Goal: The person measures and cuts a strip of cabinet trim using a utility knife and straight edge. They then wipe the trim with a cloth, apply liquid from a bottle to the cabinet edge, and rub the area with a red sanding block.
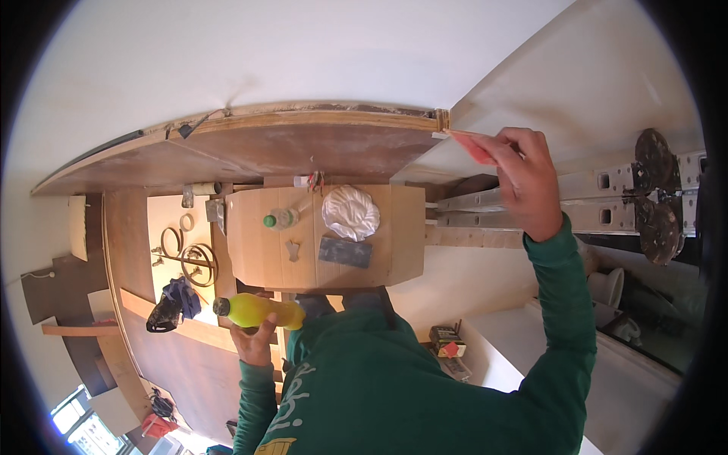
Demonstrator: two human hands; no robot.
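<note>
My left hand [256, 347] is wrapped round a plastic bottle of yellow liquid [254, 311] with a dark cap, tilted on its side near my body. Up at the right, my right hand [529, 182] pinches a thin, flat, reddish-pink piece [476, 147]; I cannot tell its exact kind. Its tip is at the right end of a wooden edge strip [334, 120] that runs along the white surface. Below, a cardboard sheet [254, 262] carries a white cloth bundle [350, 214], a clear bottle with a green cap [283, 219], a dark grey rectangular block [345, 252] and a small bow-tie-shaped piece [293, 250].
To the right stretches a metal folding ladder [591, 201] with large round hinges [654, 171]. On the left, a pale board [163, 220] bears coiled bands [199, 264] and a dark blue cloth [182, 296]. A short dark cable [199, 125] hangs from the wooden edge.
</note>
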